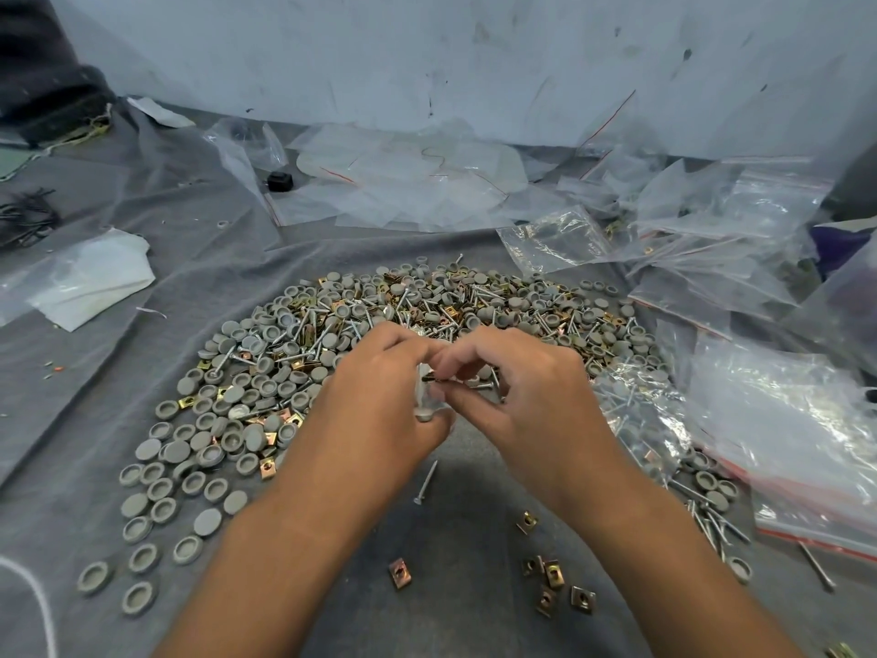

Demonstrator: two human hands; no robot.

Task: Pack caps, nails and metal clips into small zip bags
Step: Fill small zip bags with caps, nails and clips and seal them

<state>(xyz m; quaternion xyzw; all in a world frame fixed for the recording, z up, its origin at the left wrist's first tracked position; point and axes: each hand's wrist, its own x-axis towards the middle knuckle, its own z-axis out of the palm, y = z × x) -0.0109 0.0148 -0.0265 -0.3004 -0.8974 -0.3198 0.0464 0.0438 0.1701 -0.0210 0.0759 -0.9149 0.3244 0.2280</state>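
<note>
A broad pile of grey round caps (223, 420), silver nails (313, 325) and brass-coloured metal clips (545, 581) lies on a grey cloth. Both my hands meet over the middle of the pile. My left hand (379, 396) pinches a small clear zip bag (429, 401) that hangs between the hands, mostly hidden by the fingers. My right hand (512, 391) holds nails (474, 383) horizontally, their tips at the bag's mouth. One loose nail (425, 482) lies on the cloth below the hands.
Clear zip bags with red seal strips (783, 420) are heaped at the right, some filled. Empty clear bags (413, 182) lie at the back against a white wall. Crumpled plastic (90, 277) lies at the left, and a black knob (280, 181) behind it.
</note>
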